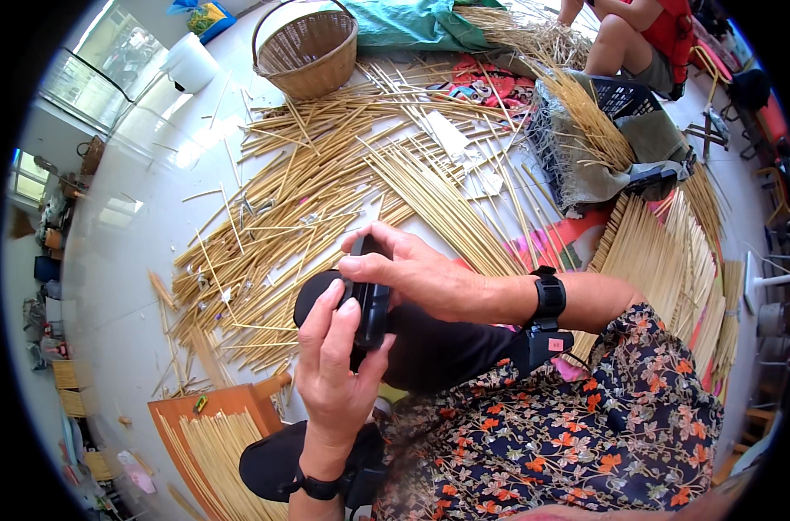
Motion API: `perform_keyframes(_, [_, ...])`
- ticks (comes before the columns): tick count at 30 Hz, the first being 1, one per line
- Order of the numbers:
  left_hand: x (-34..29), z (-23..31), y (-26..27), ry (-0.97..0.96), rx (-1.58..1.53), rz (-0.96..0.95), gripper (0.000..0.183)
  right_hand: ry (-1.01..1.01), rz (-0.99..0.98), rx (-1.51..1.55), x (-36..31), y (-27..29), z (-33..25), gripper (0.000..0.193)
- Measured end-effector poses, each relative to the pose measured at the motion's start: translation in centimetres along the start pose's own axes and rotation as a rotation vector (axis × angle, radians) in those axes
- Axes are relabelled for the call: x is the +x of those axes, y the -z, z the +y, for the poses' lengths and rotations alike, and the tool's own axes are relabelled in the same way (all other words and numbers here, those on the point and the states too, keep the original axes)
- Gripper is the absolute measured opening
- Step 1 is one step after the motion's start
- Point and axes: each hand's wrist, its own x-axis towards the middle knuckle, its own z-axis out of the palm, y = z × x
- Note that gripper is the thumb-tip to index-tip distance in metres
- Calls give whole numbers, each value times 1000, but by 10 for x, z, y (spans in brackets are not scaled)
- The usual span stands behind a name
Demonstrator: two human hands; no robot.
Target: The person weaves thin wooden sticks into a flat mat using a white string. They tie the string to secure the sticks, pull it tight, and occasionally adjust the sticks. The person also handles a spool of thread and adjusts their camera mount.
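Both of my hands are wrapped round a small black device [373, 314], held up over my lap. My left hand [330, 378] grips its near side, fingers on the top and thumb along the lower edge. My right hand [425, 276] closes on its far end, with the thumb laid across the top. What the device is cannot be made out, and the fingers hide part of it. Each wrist wears a black strap [549, 298] with a dark box attached. Beyond my hands, a broad heap of straw-coloured stalks [299, 174] covers the floor.
A wicker basket [312, 65] stands beyond the heap, near a white bucket [189, 62]. To the right are a dark crate [625, 97] draped with cloth and bundled stalks [664, 239]. An orange-brown board [254, 401] bears more stalks at lower left. Another person [638, 39] sits at far right.
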Motion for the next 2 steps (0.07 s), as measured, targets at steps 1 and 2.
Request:
perform_keyframes(1, [-4,1,7,18,-1,9,79,15,-31,29,-5,-3,-3,45])
perform_keyframes(2, [-10,-1,12,110,-151,25,79,4,-80,17,-11,-2,-7,54])
